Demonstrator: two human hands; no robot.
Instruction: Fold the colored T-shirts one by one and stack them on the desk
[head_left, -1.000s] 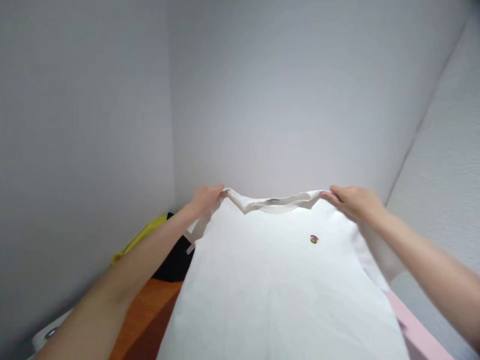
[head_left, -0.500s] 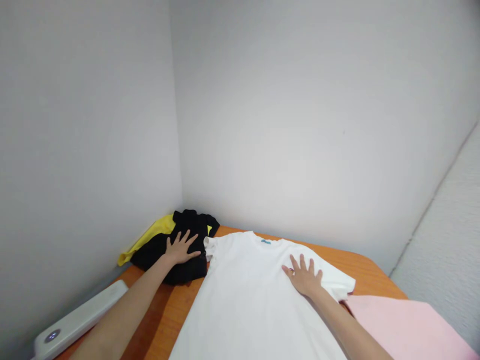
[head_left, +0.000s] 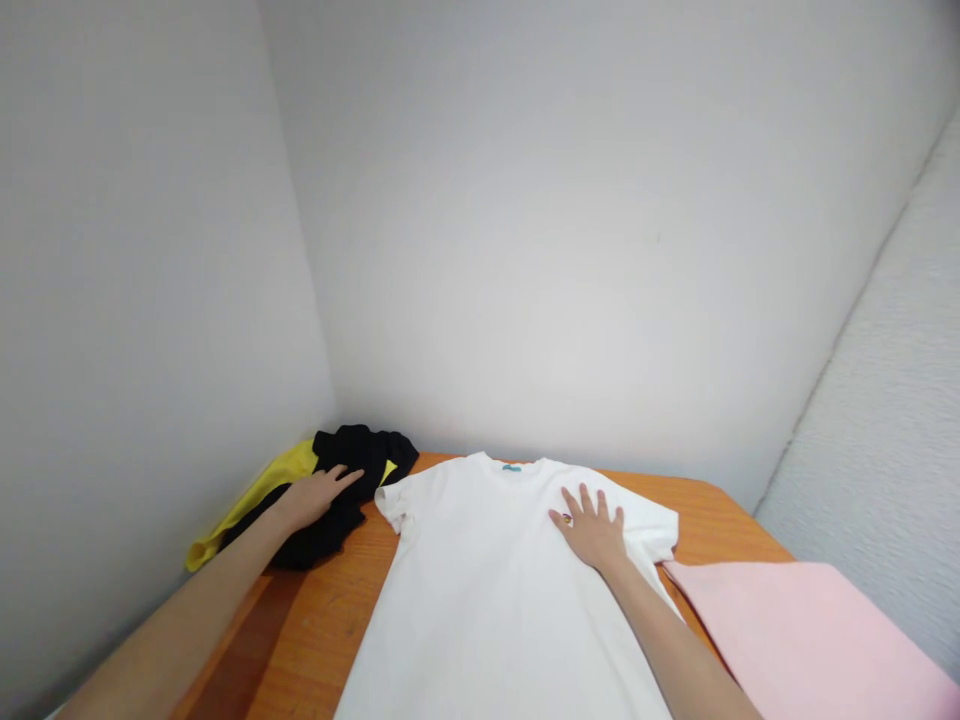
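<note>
A white short-sleeved T-shirt lies spread flat on the table, neckline and small teal label at the far end. My right hand rests flat on its upper right part, fingers apart, with a ring on one finger. My left hand is on a bunched black garment left of the shirt. Its visible fingers reach out over the cloth, and I see no grip on it. Yellow cloth shows beside and under the black one.
The orange-brown wooden table stands close to pale walls at the left and back. A pink flat piece of cloth lies at the right, near the shirt's right sleeve.
My left hand and the black garment have moved left, away from the shirt's left sleeve, which now lies more spread out. My right hand stays on the shirt. The view has shifted somewhat.
</note>
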